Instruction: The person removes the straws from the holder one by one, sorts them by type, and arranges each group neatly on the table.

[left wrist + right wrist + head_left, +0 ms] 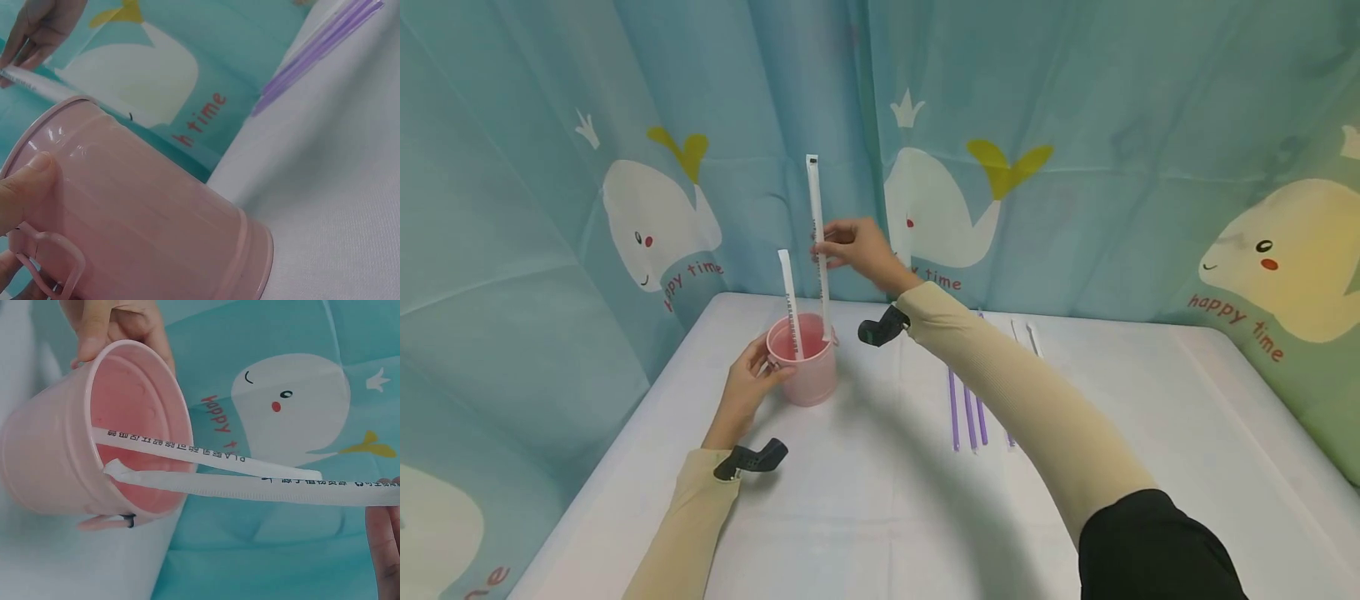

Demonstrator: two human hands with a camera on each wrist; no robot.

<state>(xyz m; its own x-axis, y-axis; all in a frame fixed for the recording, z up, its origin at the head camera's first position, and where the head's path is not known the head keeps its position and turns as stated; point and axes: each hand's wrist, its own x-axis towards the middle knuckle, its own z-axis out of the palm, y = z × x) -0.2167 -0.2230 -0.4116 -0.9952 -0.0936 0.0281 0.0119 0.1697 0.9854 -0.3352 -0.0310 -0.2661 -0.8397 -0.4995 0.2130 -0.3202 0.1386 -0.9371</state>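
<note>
A pink bucket [814,377] stands on the white table, and my left hand [748,387] grips its rim near the handle, thumb on the outside wall. One paper-wrapped straw [791,300] leans inside the bucket. My right hand [859,250] pinches a second paper-wrapped straw [815,196] between thumb and fingers, upright above the bucket. In the right wrist view the lower end of this held straw [250,487] overlaps the bucket's rim [94,394]; black printing runs along both wrappers.
Several purple straws [969,417] lie on the table [865,517] to the right, partly hidden by my right sleeve. White-wrapped straws [1034,340] show beyond the sleeve. A blue-green curtain [775,75] with whale prints hangs along the back and left.
</note>
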